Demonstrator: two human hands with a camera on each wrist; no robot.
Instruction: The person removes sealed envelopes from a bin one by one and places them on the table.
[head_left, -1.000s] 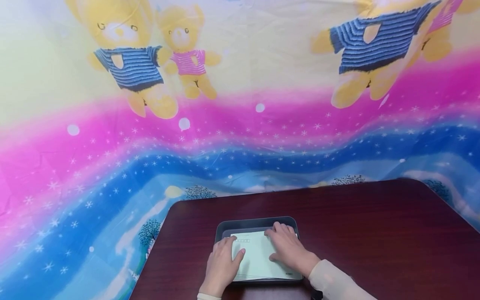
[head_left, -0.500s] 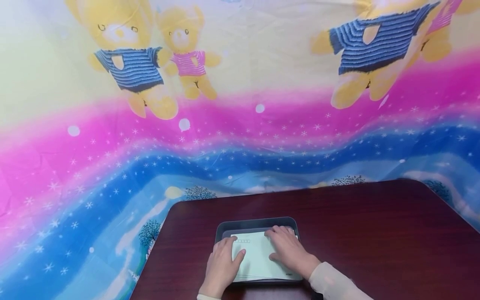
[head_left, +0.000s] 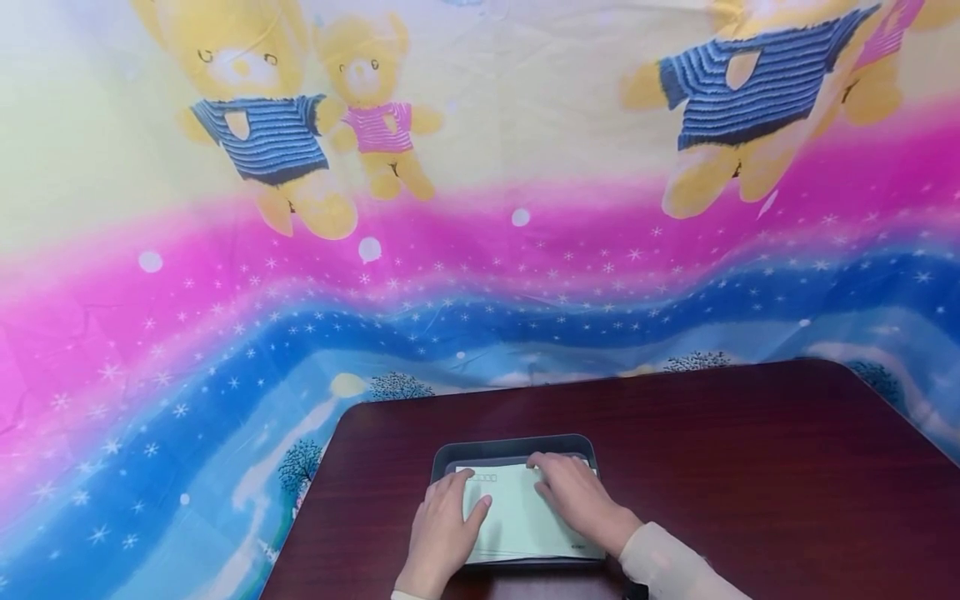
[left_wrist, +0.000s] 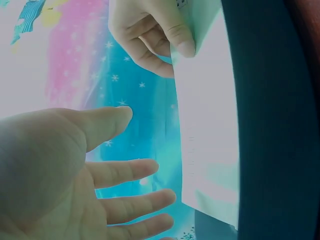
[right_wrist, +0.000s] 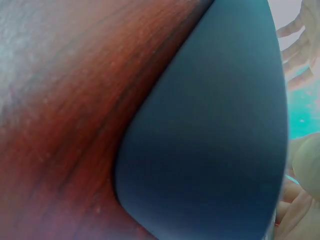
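Note:
A small stack of pale green envelopes lies in a dark grey tray, code boxes printed at the top left. My right hand pinches the top envelope near its far right part. In the left wrist view its thumb presses the envelope's face, and the other fingers curl behind the edge. My left hand hovers at the stack's left side, thumb and forefinger spread. Its fingers are straight, apart from the paper in the left wrist view. The tray's wall fills much of the right wrist view.
The tray stands near the front edge of a dark red-brown wooden table with rounded corners. Behind the table hangs a cloth printed with teddy bears and snowflakes. A dark object shows under the right sleeve.
The right thumb and fingers have drawn closer together on the top envelope. That envelope has shifted slightly left and away. The left hand stays almost still.

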